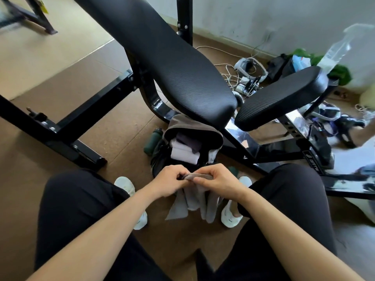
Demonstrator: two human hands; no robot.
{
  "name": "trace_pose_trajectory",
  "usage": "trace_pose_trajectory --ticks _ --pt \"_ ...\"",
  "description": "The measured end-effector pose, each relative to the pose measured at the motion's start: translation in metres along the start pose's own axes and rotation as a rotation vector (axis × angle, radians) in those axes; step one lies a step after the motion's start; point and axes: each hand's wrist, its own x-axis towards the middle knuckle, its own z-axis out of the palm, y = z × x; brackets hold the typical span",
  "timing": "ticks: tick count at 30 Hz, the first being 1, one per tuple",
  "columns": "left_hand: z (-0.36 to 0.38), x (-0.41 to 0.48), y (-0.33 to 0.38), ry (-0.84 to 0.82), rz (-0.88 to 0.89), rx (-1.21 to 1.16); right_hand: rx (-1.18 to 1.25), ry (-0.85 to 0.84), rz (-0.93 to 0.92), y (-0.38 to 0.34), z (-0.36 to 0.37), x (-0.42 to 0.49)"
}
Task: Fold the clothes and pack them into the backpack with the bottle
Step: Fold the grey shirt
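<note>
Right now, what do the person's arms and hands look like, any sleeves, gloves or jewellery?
Both forearms are bare as far as the frame shows, no sleeves in view. The left hand and right hand wear no gloves; no rings, watch or bands are visible.

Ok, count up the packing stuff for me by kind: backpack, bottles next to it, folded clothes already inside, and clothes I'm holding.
Backpack: 1, open on the floor
Dark green bottle: 1, at the backpack's left side
Folded clothes in the backpack: 3 that I can tell, two white and one dark
Grey garment: 1, held by the left hand and right hand
Total: 6
</note>
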Motion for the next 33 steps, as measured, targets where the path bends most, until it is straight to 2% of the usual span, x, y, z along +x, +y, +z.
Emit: trace_pose_trajectory --ticks 3,8,12,14,19,23,27,30,33 --pt "-0.010 -0.001 0.005 0.094 -0.029 -0.158 -0.085 0.082 0.023 0.007 -0.011 -0.003" --pt "-0.025 -0.011 0.019 0.343 -0.021 -0.442 -0.251 0.203 0.263 0.034 -0.012 0.002" --pt "-0.040 -0.012 0.010 0.665 -0.102 -0.647 -0.220 0.280 0.305 0.041 -0.011 0.007" --pt "-0.045 -0.013 0.004 0.786 -0.156 -0.591 -0.168 0.272 0.282 0.041 -0.009 0.009" --pt "-0.048 -0.015 -0.011 0.956 -0.279 -0.483 -0.158 0.288 0.295 0.041 -0.006 0.013" --pt "-0.049 -0.016 -0.013 0.875 -0.323 -0.462 -0.055 0.326 0.243 0.033 -0.007 0.016" --pt "-0.042 -0.017 0.000 0.609 -0.250 -0.456 0.056 0.360 0.198 0.028 -0.003 0.020" --pt "-0.033 -0.017 0.011 0.399 -0.099 -0.409 0.071 0.265 0.107 0.019 0.001 0.021" --pt "-0.021 -0.019 0.019 0.206 -0.006 -0.347 0.081 0.061 0.006 0.011 0.010 0.023"
